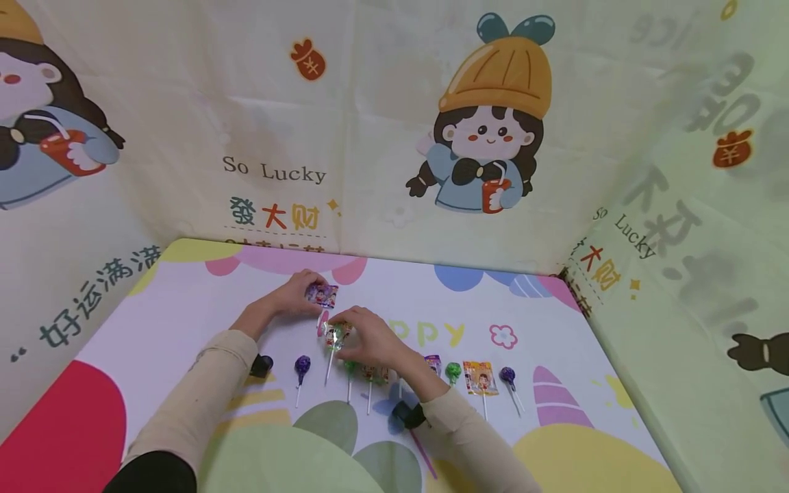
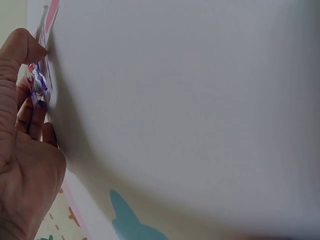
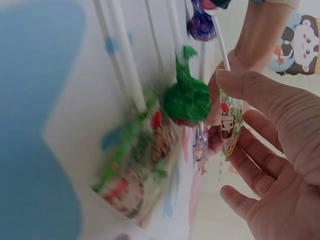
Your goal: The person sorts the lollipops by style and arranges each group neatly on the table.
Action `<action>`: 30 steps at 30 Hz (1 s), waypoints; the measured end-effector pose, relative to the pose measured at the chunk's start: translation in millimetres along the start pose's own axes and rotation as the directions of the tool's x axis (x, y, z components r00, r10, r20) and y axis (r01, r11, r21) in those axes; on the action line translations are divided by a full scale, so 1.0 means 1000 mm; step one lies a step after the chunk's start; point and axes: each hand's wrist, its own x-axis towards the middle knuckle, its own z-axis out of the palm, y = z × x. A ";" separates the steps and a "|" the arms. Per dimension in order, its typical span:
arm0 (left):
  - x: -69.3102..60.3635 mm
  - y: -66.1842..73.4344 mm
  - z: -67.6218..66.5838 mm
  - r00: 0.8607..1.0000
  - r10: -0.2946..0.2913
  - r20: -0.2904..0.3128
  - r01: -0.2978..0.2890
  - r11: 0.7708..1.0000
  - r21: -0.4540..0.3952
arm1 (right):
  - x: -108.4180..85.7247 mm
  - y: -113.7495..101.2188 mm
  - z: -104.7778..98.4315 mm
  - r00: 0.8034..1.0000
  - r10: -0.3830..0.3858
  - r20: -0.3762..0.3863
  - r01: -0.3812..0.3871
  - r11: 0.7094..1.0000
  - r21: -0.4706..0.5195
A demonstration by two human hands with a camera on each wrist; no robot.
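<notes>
L hand (image 1: 290, 294) grips purple pkt (image 1: 322, 295), farther out; R hand (image 1: 372, 337), nr it, pinches green pkt (image 1: 335, 335) by wrapper, prob. to keep stick (image 1: 329, 368) free. Further R, orange pkt (image 1: 481, 376) & purple pop (image 1: 508, 375) lie sticks personward, prob. for easy pickup.

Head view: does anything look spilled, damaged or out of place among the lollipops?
Nothing stands out. The lollipops lie in a rough row with no visible spill or damage, though the right arm hides part. The left hand holds a purple packet and the right hand a green packet, outside the row.
</notes>
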 end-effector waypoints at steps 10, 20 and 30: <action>0.000 0.000 0.000 1.000 -0.027 0.010 0.027 1.000 -0.009 | 0.015 0.013 -0.014 0.999 0.036 -0.017 -0.036 0.999 0.007; -0.001 0.002 -0.001 0.998 -0.052 0.020 0.052 0.999 -0.005 | 0.034 0.031 -0.015 0.995 0.095 -0.014 -0.095 0.995 -0.027; 0.001 0.002 -0.002 0.998 -0.047 0.028 0.047 0.999 0.001 | 0.049 0.047 -0.020 0.991 0.136 0.000 -0.136 0.990 -0.043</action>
